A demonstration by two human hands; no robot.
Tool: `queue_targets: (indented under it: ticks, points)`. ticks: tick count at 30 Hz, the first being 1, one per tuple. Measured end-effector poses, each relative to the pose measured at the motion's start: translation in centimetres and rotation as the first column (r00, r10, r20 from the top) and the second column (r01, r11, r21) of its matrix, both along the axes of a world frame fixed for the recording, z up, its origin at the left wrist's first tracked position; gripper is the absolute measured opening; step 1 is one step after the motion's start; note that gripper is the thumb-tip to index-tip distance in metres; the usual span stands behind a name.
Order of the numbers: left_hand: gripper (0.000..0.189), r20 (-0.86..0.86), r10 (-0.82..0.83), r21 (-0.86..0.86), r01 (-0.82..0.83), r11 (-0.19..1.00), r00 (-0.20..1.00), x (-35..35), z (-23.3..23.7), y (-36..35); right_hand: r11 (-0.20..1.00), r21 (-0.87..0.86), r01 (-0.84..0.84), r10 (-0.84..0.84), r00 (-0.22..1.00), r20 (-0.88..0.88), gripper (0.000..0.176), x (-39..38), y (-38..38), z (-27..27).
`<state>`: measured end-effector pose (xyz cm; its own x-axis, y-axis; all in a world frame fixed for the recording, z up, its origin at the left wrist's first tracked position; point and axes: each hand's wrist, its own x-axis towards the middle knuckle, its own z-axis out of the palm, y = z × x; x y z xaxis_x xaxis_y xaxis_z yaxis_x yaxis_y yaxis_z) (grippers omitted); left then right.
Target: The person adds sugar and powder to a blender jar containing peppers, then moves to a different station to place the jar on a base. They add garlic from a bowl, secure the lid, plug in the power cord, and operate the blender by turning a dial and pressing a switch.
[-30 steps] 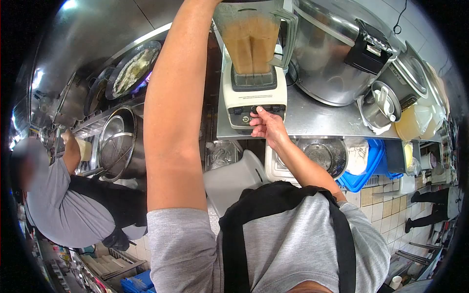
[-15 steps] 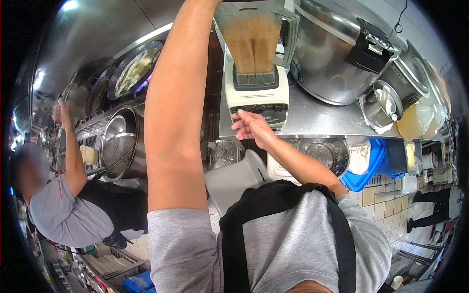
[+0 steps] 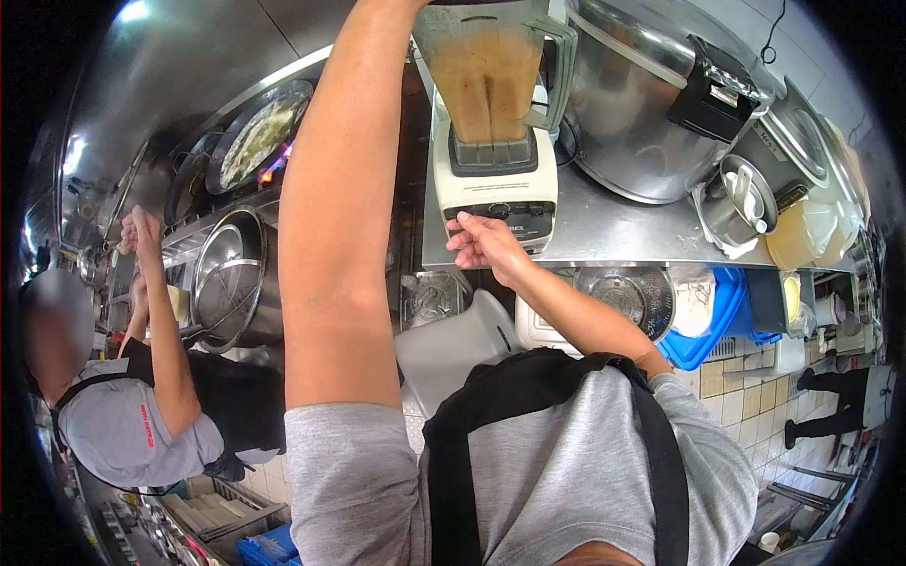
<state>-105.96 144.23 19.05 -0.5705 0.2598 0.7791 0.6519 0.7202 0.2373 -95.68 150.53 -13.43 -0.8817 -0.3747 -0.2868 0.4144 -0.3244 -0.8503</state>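
Note:
A blender (image 3: 500, 189) with a cream base stands at the counter's front edge. Its clear jug (image 3: 486, 80) holds a cloudy light-brown liquid. My right hand (image 3: 486, 250) is at the left end of the base's control panel (image 3: 533, 224), fingers curled and thumb tip against the switch area, which the hand partly covers. My left arm (image 3: 344, 189) reaches up past the jug's left side. The left hand itself lies beyond the top edge of the view, so its fingers and whatever they touch are hidden.
A large steel cooker (image 3: 632, 104) stands right of the blender, near a steel pot of utensils (image 3: 741, 203). Below are a grey bin (image 3: 458, 354) and a blue tub (image 3: 722, 321). At left, a co-worker (image 3: 142, 406) stands by a wok (image 3: 260, 137) over flame.
The liquid in the jug looks slightly different in its swirl. My arms have barely moved. The co-worker has turned, and both their raised arms now show.

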Motion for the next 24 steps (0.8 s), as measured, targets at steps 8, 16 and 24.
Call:
queue_targets:
  ticks: [8,16,24]
  points:
    - [0.072,0.002,0.002,-0.015,-0.002,1.0,1.0,0.05,0.06,0.01,1.0,0.003,-0.001,0.001,1.0,-0.004,0.04,-0.06,0.05,-0.12]
    - [0.071,0.006,-0.014,-0.008,0.014,1.0,1.0,0.11,0.08,0.02,1.0,0.01,0.002,-0.002,1.0,-0.019,0.039,-0.06,0.04,-0.14]
    - [0.07,0.001,-0.021,-0.009,0.021,1.0,1.0,0.03,0.13,0.02,1.0,0.001,0.009,-0.009,0.999,-0.05,0.039,-0.16,0.0,-0.45]
